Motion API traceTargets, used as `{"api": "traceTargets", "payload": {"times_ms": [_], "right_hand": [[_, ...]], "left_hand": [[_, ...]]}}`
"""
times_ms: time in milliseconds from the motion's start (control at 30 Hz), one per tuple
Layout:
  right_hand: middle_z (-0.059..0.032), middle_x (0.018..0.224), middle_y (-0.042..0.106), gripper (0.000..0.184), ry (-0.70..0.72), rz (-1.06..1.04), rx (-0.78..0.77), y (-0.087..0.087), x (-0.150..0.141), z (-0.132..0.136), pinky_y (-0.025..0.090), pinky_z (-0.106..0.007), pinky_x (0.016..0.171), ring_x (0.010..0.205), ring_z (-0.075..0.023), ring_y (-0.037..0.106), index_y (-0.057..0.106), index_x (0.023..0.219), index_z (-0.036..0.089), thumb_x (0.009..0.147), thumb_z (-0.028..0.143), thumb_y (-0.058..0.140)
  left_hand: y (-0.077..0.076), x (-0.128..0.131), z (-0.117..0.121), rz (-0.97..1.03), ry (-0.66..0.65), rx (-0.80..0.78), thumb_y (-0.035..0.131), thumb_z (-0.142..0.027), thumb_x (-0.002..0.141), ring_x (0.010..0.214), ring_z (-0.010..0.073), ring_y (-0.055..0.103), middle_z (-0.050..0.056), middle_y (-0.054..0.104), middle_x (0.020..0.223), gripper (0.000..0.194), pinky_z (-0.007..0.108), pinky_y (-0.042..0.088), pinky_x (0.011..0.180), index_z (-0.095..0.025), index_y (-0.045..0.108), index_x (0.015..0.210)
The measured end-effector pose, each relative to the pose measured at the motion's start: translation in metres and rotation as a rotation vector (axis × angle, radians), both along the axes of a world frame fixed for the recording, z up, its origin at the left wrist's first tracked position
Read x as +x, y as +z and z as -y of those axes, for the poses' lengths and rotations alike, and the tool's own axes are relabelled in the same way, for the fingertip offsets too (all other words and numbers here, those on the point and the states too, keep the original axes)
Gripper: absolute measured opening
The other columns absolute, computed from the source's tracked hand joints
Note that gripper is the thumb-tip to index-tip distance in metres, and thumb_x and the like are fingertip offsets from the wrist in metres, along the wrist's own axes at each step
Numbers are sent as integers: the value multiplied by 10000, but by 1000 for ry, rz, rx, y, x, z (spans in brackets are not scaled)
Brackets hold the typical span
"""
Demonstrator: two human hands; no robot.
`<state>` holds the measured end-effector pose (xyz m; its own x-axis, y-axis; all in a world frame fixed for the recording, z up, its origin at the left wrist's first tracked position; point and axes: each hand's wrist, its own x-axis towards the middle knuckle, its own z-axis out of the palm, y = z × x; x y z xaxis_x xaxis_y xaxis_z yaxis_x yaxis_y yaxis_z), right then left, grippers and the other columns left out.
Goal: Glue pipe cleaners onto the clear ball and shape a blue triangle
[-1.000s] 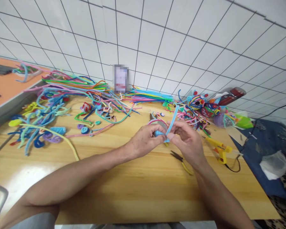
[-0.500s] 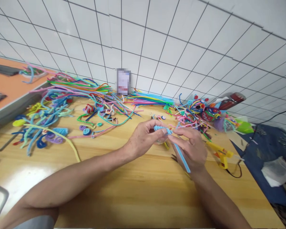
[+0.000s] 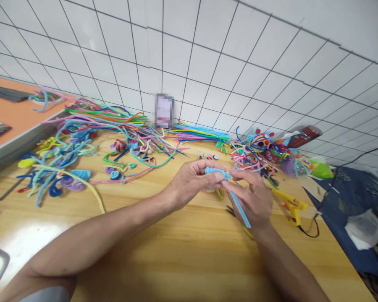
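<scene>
A light blue pipe cleaner [image 3: 240, 209] is held between my two hands over the wooden table. Its upper part is wound in a tight coil, and a straight tail slants down toward my right wrist. My left hand [image 3: 197, 180] pinches the coiled end between thumb and fingers. At the coil's other end, the thumb and forefinger of my right hand [image 3: 255, 195] grip the strand. Beneath my hands, partly hidden, lie a clear round object [image 3: 209, 188] and a tool with dark tips [image 3: 230, 211].
Bundles of coloured pipe cleaners [image 3: 195, 133] line the wall. Twisted blue pieces [image 3: 50, 167] spread at left. A blurred upright rectangle [image 3: 164, 111] leans on the tiles. At right lie a yellow glue gun [image 3: 291, 205] with a cord and a colourful decorated figure [image 3: 264, 142].
My fingers have shifted slightly on the coiled pipe cleaner, and the coil now sits a little flatter between them. The view has tilted slightly.
</scene>
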<state>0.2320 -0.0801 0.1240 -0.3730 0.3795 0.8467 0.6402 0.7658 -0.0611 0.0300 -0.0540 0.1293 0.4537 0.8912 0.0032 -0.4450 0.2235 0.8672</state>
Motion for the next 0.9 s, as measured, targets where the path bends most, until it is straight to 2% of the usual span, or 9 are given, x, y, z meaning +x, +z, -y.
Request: {"api": "traceTargets", "payload": {"times_ms": [233, 433, 600, 667, 733, 800, 900], "right_hand": [[-43, 1192, 757, 426, 8, -9, -43, -1, 1, -1, 649, -442, 830, 924, -226, 750, 805, 1140, 397, 874, 67, 766], [-58, 1160, 748, 376, 33, 10, 13, -3, 0, -4, 642, -428, 828, 931, -223, 746, 793, 1108, 331, 863, 46, 776], [-62, 1141, 759, 323, 14, -7, 9, -4, 0, -5, 644, -414, 798, 958, -229, 750, 768, 1090, 328, 891, 75, 746], [-72, 1109, 767, 265, 4, -114, -68, -4, -2, -4, 640, -435, 832, 988, -245, 748, 752, 1099, 309, 916, 121, 722], [-74, 1058, 763, 170, 31, -289, -231, -3, -4, -2, 630, -432, 850, 975, -244, 743, 738, 1086, 278, 951, 190, 686], [-58, 967, 755, 102, 82, -440, -440, -1, -7, 0, 619, -381, 794, 896, -223, 735, 734, 1034, 253, 980, 266, 649], [-14, 797, 727, 127, 79, -524, -696, 3, -10, 3, 571, -298, 669, 731, -182, 688, 727, 920, 233, 950, 350, 688]], "left_hand": [[2, -1, 1, -24, 15, -15, 972, -480, 670, 697, 123, 706, 46, 785, 837, 493, 265, 586, 709, -143, 804, 987], [4, -2, 2, -68, 44, 2, 959, -432, 688, 677, 121, 696, 37, 774, 805, 435, 238, 548, 648, -141, 798, 969], [5, 0, 2, -53, 74, -4, 960, -433, 677, 685, 129, 704, 41, 776, 794, 438, 245, 560, 656, -136, 784, 947], [5, 0, 2, -27, 92, -1, 958, -452, 675, 702, 137, 710, 53, 788, 831, 446, 259, 573, 671, -136, 777, 933], [5, 0, 2, -20, 94, 19, 953, -460, 678, 694, 129, 693, 56, 792, 851, 444, 254, 563, 661, -137, 778, 926], [4, 1, 3, -30, 88, 50, 947, -460, 685, 649, 103, 646, 43, 780, 820, 435, 230, 524, 619, -138, 786, 930], [1, 5, 7, -34, 92, 94, 933, -467, 706, 612, 87, 604, 19, 752, 755, 426, 221, 487, 596, -144, 793, 946]]}}
